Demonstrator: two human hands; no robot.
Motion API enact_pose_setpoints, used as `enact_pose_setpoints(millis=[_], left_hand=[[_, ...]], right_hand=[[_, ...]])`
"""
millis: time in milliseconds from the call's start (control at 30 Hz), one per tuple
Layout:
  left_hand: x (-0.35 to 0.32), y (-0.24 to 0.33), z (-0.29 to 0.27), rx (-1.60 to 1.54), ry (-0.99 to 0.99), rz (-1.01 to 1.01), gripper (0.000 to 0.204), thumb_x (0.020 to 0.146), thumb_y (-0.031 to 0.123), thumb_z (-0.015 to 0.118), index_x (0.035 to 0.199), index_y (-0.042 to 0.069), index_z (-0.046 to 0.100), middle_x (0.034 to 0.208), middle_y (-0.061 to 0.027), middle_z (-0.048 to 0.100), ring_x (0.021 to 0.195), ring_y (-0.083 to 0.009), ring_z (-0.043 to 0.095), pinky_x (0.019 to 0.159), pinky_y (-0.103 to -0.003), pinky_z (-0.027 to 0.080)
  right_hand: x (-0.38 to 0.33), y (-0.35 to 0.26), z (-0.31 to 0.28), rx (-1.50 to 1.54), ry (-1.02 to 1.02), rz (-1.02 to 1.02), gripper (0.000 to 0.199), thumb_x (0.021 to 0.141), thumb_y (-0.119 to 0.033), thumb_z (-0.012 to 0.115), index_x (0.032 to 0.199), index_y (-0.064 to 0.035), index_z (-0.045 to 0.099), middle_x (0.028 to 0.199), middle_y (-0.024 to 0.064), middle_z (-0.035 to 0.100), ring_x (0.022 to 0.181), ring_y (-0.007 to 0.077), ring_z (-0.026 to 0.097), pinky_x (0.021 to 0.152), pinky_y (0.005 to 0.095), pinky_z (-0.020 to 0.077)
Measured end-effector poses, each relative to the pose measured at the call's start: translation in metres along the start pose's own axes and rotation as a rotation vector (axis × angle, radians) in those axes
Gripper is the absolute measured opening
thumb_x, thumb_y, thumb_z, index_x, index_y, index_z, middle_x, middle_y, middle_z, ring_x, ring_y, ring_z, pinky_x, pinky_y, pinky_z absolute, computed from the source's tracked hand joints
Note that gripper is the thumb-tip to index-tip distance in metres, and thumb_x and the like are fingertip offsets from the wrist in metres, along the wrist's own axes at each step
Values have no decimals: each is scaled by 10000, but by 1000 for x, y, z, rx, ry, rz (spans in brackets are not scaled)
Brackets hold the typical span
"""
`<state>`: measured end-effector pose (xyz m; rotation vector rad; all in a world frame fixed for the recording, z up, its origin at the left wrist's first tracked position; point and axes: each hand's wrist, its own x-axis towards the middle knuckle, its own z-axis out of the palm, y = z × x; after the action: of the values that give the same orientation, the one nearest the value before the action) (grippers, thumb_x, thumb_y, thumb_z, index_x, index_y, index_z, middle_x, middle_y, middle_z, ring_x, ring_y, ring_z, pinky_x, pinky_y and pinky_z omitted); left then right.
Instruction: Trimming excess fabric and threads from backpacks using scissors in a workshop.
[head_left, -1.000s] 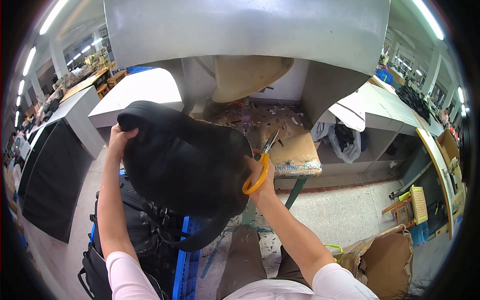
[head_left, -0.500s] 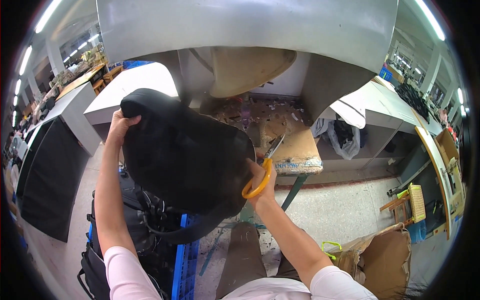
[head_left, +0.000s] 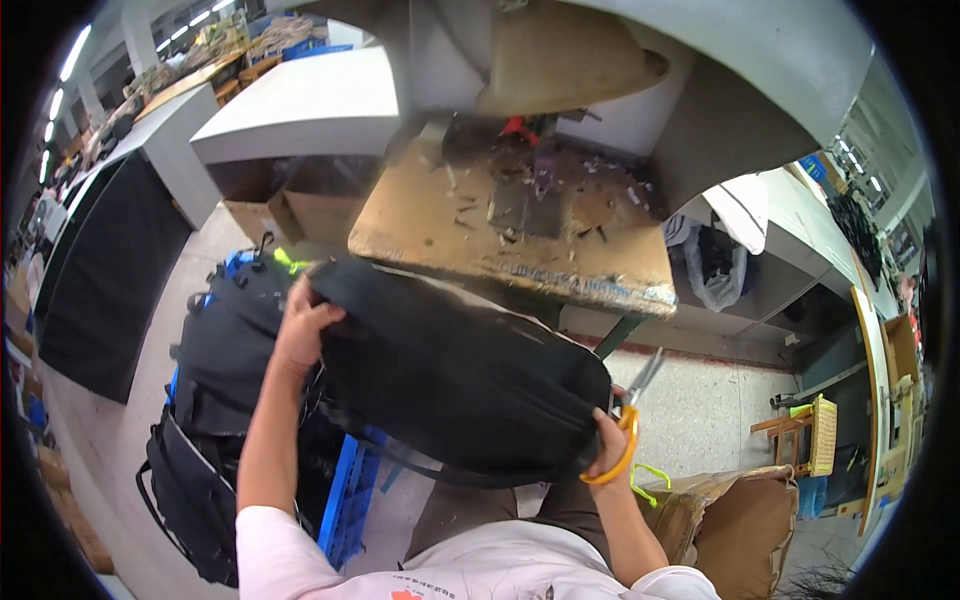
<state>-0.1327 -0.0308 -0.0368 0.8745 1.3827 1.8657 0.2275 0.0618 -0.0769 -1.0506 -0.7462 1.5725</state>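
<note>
A black fabric bag (head_left: 455,380) is stretched between my two hands above my lap, its broad side facing up and a pale edge along its far side. My left hand (head_left: 303,325) is closed on its left end, thumb on top. At the other end, my right hand (head_left: 607,448) grips the bag's edge and also holds a pair of scissors (head_left: 629,430) with yellow handles. The scissors' blades point away from me, up and to the right, clear of the fabric. Some of my right fingers are hidden behind the bag.
A worn wooden worktable (head_left: 440,225) strewn with scraps stands ahead, under a large grey hood (head_left: 760,60). Black backpacks (head_left: 225,350) are piled on the left by a blue plastic crate (head_left: 345,505). An open cardboard box (head_left: 745,530) sits at lower right, near a small stool (head_left: 820,435).
The bag has come down and to the right, tipped flatter, with both hands still on it. The scissors moved right with my right hand. The view has tilted, showing more of the worktable.
</note>
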Motion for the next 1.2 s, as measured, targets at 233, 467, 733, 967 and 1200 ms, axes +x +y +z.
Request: enact_pose_setpoints(millis=[233, 467, 733, 967, 1200], left_hand=[[-75, -44, -8, -235, -2, -20, 396, 619, -9, 545, 1015, -7, 524, 1093, -193, 542, 997, -265, 538, 881, -343, 410], [-95, -50, -57, -500, -354, 138, 361, 796, 278, 493, 1012, 6, 591, 1118, -253, 523, 1038, -367, 512, 911, -465, 379], [-28, -126, -24, 36, -124, -367, 366, 794, 244, 612, 1084, 27, 556, 915, -85, 606, 817, -144, 564, 715, -270, 459], [-46, -103, 52, -73, -33, -301, 222, 817, 115, 566, 1019, 24, 582, 870, 14, 592, 766, -60, 523, 660, -208, 428], [-68, -78, 68, -157, -91, -149, 183, 791, 35, 563, 969, 11, 597, 843, 8, 595, 737, -61, 537, 645, -202, 439]], right_hand=[[-27, -10, -60, -27, -140, 56, 436, 658, 38, 537, 1078, -38, 448, 757, 53, 552, 627, 95, 536, 564, 204, 450], [-38, -12, -72, -1, -376, 60, 501, 608, -38, 619, 1074, -32, 433, 880, 75, 566, 740, 136, 564, 673, 214, 449], [-53, -16, -65, -91, -528, 66, 535, 564, -66, 701, 1037, -2, 460, 890, 57, 543, 805, 156, 571, 746, 248, 447], [-35, -55, -75, -387, -466, 32, 536, 570, -148, 741, 1024, -5, 496, 867, 30, 541, 772, 115, 535, 709, 222, 423], [0, -113, -42, -1257, -702, -462, 762, 586, -500, 738, 1132, -49, 458, 826, 82, 499, 705, 217, 481, 662, 309, 415]])
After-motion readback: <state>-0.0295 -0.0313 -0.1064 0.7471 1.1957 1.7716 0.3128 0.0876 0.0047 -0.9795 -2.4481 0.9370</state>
